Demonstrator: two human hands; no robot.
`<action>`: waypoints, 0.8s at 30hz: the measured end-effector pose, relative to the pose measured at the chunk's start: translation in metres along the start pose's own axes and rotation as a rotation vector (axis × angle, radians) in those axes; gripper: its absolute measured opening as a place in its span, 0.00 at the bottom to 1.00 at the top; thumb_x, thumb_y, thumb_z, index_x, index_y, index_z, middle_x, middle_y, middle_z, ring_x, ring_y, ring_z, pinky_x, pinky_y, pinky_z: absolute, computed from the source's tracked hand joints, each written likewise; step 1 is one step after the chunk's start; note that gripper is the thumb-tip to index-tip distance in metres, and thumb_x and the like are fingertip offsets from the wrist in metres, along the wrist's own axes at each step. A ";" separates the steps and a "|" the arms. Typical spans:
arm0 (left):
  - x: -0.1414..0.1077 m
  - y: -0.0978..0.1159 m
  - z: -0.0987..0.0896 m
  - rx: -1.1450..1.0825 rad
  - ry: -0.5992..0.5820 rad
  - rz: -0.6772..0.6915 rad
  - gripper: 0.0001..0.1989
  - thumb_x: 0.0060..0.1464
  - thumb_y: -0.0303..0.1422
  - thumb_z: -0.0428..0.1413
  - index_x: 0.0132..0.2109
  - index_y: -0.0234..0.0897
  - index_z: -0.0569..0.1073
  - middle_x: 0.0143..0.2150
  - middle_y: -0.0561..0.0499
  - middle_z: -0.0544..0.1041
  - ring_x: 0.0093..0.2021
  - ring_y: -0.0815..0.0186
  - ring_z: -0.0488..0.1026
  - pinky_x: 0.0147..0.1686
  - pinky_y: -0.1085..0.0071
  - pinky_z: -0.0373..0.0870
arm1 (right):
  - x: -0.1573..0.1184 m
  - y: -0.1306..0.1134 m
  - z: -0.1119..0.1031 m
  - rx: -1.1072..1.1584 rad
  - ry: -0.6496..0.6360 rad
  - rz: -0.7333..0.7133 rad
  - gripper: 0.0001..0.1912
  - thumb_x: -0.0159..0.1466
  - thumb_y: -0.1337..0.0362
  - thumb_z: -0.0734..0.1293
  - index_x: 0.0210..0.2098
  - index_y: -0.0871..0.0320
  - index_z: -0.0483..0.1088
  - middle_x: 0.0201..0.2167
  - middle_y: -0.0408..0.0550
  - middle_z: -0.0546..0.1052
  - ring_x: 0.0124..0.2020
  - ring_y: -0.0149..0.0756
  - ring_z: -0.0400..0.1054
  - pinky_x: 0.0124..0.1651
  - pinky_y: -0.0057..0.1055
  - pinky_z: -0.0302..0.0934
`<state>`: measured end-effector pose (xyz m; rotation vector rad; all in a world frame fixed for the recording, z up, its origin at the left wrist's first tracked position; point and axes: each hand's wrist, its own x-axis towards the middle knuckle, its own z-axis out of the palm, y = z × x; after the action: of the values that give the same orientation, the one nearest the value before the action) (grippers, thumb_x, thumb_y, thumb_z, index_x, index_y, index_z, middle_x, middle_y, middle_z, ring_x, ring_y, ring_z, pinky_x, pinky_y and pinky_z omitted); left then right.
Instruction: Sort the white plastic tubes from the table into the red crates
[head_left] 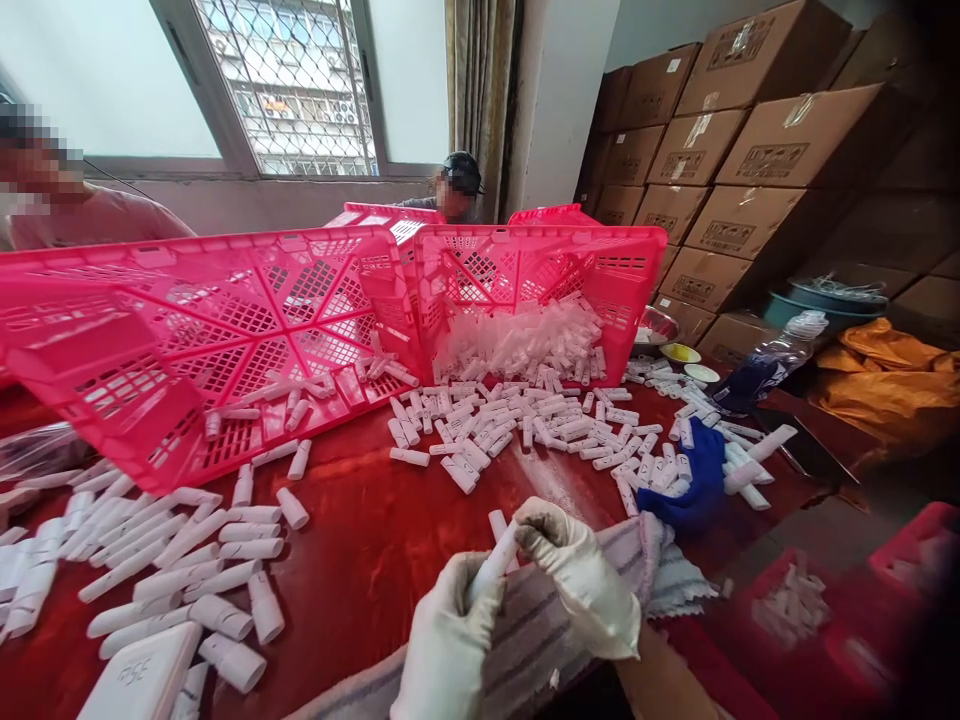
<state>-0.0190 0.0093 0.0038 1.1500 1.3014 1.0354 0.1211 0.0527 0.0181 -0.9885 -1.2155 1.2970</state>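
Note:
In white gloves, both my hands grip one short white plastic tube [493,565] at the front of the red table. My left hand [454,625] wraps round its lower end. The fingertips of my right hand [559,545] pinch its upper end. Just behind it, another white tube lies on the table, partly hidden. A striped towel [525,640] is spread under my hands along the table edge. Loose white tubes [480,440] are heaped beyond my hands, and more tubes [165,560] lie to the left.
Pink crates [315,335] lie tipped on the red table [360,560]. A blue cloth [694,480] and a bottle [772,365] are at right; a white device with digits [139,675] is front left. Stacked cartons [727,160] stand behind. Two people sit across.

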 end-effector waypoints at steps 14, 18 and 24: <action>-0.009 0.001 0.023 -0.432 -0.335 -0.245 0.20 0.45 0.48 0.61 0.31 0.35 0.69 0.21 0.56 0.63 0.19 0.76 0.55 0.20 0.78 0.51 | -0.035 0.013 -0.036 0.013 -0.098 -0.121 0.07 0.59 0.56 0.69 0.31 0.52 0.71 0.37 0.44 0.72 0.42 0.34 0.66 0.46 0.27 0.62; -0.013 0.002 0.033 0.169 0.147 0.132 0.12 0.49 0.40 0.58 0.39 0.38 0.74 0.37 0.46 0.77 0.40 0.59 0.71 0.44 0.67 0.63 | -0.036 0.002 -0.028 -0.004 0.043 0.058 0.15 0.55 0.51 0.71 0.26 0.56 0.68 0.27 0.41 0.69 0.31 0.31 0.64 0.36 0.25 0.63; -0.014 0.000 0.021 -0.258 -0.196 -0.106 0.19 0.49 0.49 0.57 0.36 0.37 0.71 0.26 0.53 0.68 0.22 0.72 0.61 0.25 0.75 0.60 | -0.036 -0.002 -0.024 -0.056 0.023 -0.018 0.17 0.56 0.50 0.70 0.23 0.56 0.67 0.24 0.40 0.67 0.28 0.30 0.62 0.34 0.24 0.62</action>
<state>0.0011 -0.0052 0.0050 0.9503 1.0306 0.9558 0.1487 0.0197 0.0134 -1.0277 -1.2461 1.2396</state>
